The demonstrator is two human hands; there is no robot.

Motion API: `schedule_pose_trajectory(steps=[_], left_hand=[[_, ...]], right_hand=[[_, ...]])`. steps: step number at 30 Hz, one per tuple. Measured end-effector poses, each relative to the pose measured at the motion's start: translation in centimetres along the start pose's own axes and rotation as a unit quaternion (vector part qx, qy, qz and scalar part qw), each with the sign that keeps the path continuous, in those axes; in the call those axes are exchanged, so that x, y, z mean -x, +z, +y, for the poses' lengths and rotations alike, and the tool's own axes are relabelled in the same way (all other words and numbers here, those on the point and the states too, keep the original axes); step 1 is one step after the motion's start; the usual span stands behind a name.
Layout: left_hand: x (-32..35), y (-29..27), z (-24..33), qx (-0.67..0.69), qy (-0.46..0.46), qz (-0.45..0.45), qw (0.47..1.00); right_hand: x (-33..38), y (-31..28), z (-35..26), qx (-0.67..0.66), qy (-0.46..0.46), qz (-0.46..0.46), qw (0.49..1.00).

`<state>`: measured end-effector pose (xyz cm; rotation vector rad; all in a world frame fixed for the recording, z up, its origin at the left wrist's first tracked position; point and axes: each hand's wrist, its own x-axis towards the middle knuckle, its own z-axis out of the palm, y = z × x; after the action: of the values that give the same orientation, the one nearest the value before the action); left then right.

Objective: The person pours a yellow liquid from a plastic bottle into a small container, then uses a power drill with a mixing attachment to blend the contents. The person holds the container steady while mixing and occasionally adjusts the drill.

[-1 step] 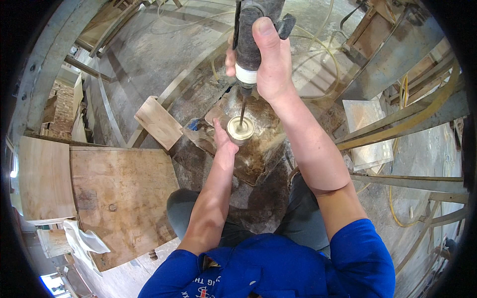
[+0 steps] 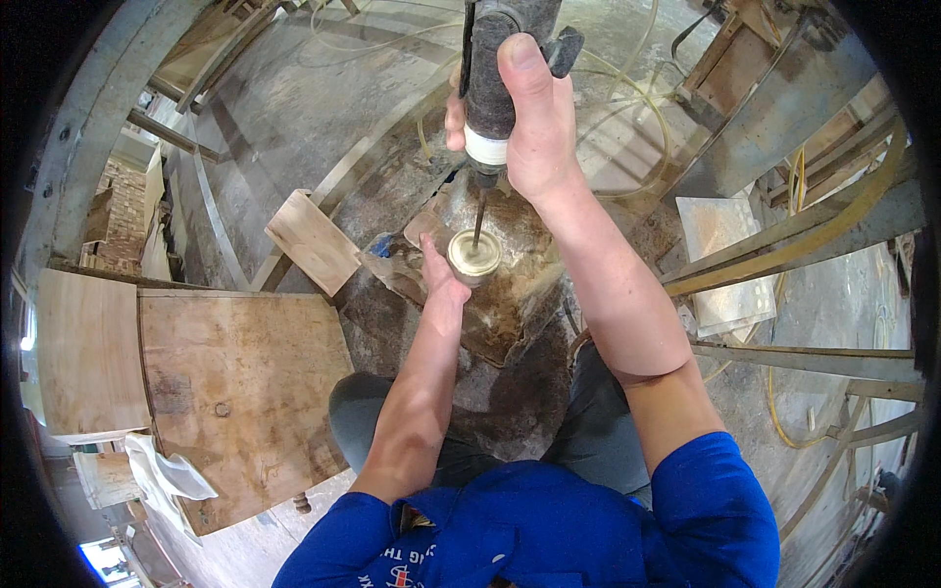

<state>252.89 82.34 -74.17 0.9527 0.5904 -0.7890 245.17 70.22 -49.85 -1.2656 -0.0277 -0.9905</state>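
Observation:
My right hand [image 2: 544, 132] is wrapped round the body of a dark handheld power drill [image 2: 488, 106] with a white band near its front end. The drill points down, and a thin metal shaft [image 2: 479, 218] runs from it into a small round container [image 2: 453, 257]. Inside is a cream-coloured, smooth, wet-looking mass [image 2: 486, 259] with rings on its surface. My left hand [image 2: 443, 282] grips the container's left side, thumb up along the wall; its other fingers are hidden. Beneath the container lies a stained, dusty brown sheet or board [image 2: 520, 314].
A loose wooden board [image 2: 314, 243] lies ahead to the left, near a large plywood panel [image 2: 240, 382] and a white cloth or bag [image 2: 169, 480]. Metal frames [image 2: 784, 245] stand at my right beside pale sheets [image 2: 725, 265]. A yellowish hose [image 2: 667, 147] loops across the floor.

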Motion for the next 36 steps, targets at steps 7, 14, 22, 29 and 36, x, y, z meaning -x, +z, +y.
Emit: schedule_pose_trajectory(steps=[7, 14, 22, 29, 36], left_hand=[[0.0, 0.1, 0.3, 0.005, 0.015, -0.025, 1.000], [-0.5, 0.6, 0.6, 0.000, 0.004, -0.026, 1.000], [-0.2, 0.9, 0.8, 0.003, 0.001, -0.022, 1.000], [0.1, 0.9, 0.7, 0.019, 0.000, -0.037, 0.999], [-0.2, 0.7, 0.6, 0.022, -0.008, -0.027, 0.999]], right_hand=[[-0.2, 0.3, -0.2, -0.041, 0.011, -0.004, 0.999], [-0.4, 0.1, 0.0, -0.074, 0.002, 0.004, 0.997], [-0.5, 0.0, 0.2, -0.047, -0.010, -0.018, 0.999], [-0.3, 0.5, -0.1, -0.093, -0.022, -0.017, 0.995], [-0.3, 0.3, 0.0, -0.064, -0.018, -0.023, 0.998]])
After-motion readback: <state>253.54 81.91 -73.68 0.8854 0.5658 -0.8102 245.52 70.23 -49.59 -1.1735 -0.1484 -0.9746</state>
